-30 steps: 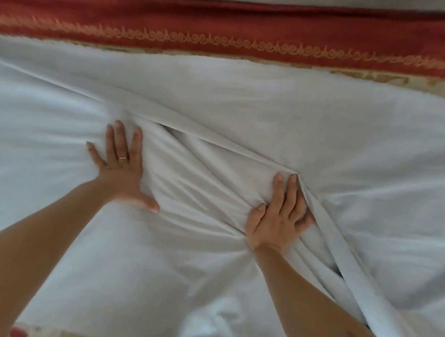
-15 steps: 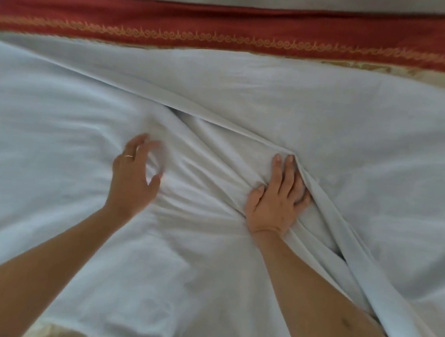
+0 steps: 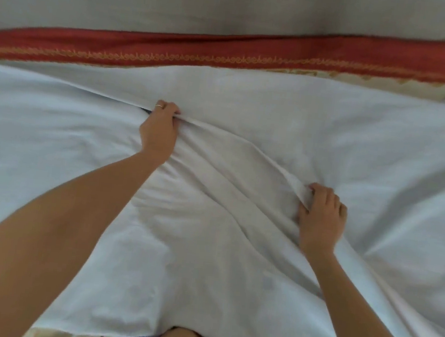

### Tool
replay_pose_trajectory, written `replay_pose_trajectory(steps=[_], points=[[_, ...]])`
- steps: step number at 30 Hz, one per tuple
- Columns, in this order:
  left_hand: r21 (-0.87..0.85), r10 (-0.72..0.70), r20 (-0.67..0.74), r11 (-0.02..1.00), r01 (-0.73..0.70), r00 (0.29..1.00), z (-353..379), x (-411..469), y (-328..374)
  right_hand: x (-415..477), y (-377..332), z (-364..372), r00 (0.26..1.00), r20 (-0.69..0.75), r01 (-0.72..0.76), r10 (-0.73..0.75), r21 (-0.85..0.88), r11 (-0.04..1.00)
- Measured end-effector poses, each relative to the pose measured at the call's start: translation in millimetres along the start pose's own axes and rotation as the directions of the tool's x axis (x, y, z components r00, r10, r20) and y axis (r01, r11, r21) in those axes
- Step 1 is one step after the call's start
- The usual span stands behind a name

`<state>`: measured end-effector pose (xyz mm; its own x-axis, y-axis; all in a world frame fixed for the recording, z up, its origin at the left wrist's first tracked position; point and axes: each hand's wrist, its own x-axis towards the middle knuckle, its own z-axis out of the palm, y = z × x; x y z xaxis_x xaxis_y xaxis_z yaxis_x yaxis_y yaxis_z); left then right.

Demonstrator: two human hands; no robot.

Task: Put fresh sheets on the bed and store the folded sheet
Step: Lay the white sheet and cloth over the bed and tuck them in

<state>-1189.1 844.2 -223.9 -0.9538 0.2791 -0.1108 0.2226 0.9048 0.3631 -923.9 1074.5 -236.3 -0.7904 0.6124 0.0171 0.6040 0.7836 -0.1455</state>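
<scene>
Left hand (image 3: 159, 129) and right hand (image 3: 321, 217) (fingers curled) pinch sheet (image 3: 241, 187) fold.

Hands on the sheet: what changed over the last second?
Both were pressing flat. The left hand moved forward to the fold and now grips its edge; the right hand curled and pinches the fold nearer. Unchanged: the sheet lies rumpled, red border beyond.
</scene>
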Motion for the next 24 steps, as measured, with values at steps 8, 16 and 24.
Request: replay_pose_trajectory(steps=[8, 16, 24], points=[[-0.032, -0.054, -0.033, 0.998, 0.053, 0.998, -3.7, 34.5, 14.3, 27.9, -0.4, -29.7, 0.955, -0.008, -0.282, 0.296, 0.283, 0.917], [-0.189, -0.107, -0.009, 0.977, 0.103, 0.994, -1.7, 91.3, 19.1, 184.0, 6.6, -31.6, 0.969, 0.1, -0.24, 0.224, 0.2, 0.95], [-0.21, -0.06, -0.091, 0.977, 0.039, 0.994, 26.3, 110.1, 4.3, 260.8, -4.0, -13.5, 0.926, 0.153, -0.367, 0.344, 0.155, 0.917]])
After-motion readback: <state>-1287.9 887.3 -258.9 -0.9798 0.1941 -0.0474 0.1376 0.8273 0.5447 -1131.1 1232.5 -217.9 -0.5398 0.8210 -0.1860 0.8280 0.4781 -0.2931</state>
